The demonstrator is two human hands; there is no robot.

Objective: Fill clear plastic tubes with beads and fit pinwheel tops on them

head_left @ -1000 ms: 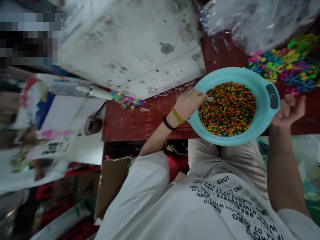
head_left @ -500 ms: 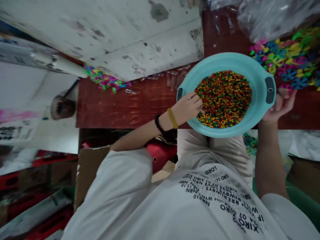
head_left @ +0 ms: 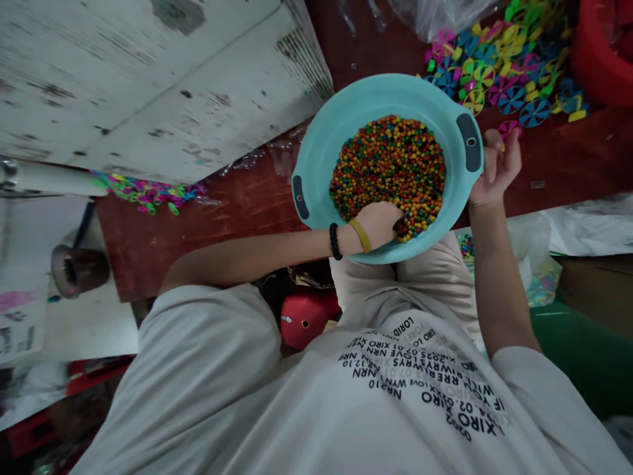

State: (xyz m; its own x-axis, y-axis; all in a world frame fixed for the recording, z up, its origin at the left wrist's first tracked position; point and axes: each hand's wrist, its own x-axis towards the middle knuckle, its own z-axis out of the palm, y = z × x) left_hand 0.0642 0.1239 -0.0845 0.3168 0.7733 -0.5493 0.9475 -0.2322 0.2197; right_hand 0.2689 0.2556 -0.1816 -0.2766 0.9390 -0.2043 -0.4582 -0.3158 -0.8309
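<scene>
Item 1 – teal basin (head_left: pixel 316 152): it is sitting at the near edge of the red table (head_left: pixel 222 218), partly overhanging the person's lap, with 2 dark grip pads on its rim. It is holding a heap of small multicoloured beads (head_left: pixel 390 158).

Item 2 – left hand (head_left: pixel 383 223): it is reaching into the basin at the near side, with the fingers curled down and digging into the beads. The fingertips are buried, so I cannot tell whether it is gripping anything. A black bracelet (head_left: pixel 334 241) and a yellow band (head_left: pixel 362 235) are circling the wrist.

Item 3 – right hand (head_left: pixel 494 171): it is hovering just beside the basin's right grip pad, outside the rim, with the fingers loosely curled together. The fingertips are meeting a pink pinwheel piece (head_left: pixel 509 127); whether they are pinching it or only touching it cannot be told.

Item 4 – pile of plastic pinwheels (head_left: pixel 504 72): it is lying on the table beyond the right hand, in mixed colours, next to a red tub (head_left: pixel 603 59) at the corner.

Item 5 – small cluster of coloured pieces (head_left: pixel 148 194): it is lying at the table's far left edge, under a worn white board (head_left: pixel 148 86).

Item 6 – clear plastic bag (head_left: pixel 430 13): it is lying at the table's far end, past the basin.
</scene>
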